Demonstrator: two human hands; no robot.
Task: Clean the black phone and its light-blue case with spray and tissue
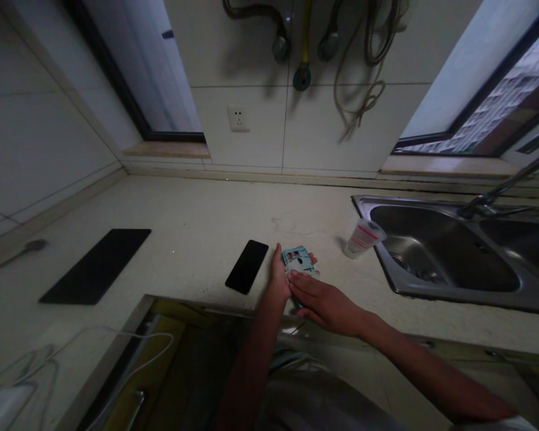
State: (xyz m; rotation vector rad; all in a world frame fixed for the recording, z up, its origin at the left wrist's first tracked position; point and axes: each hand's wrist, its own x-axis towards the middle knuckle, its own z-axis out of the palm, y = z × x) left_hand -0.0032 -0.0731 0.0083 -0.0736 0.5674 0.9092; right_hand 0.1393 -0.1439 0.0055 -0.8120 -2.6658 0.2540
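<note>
A teal patterned phone case (299, 261) lies near the front edge of the pale countertop (197, 215). My left hand (279, 276) grips its left side, thumb along the edge. My right hand (324, 303) rests over its near end with the fingers stretched flat on top. A black phone (247, 266) lies face up on the counter just left of my left hand, not touched.
A small clear plastic cup (363, 238) lies tilted by the steel sink (449, 254) at the right, with a tap (503, 190) above. A black flat pad (96, 264) lies at the left, a spoon (22, 250) beyond it. White cables (130, 338) hang at the lower left.
</note>
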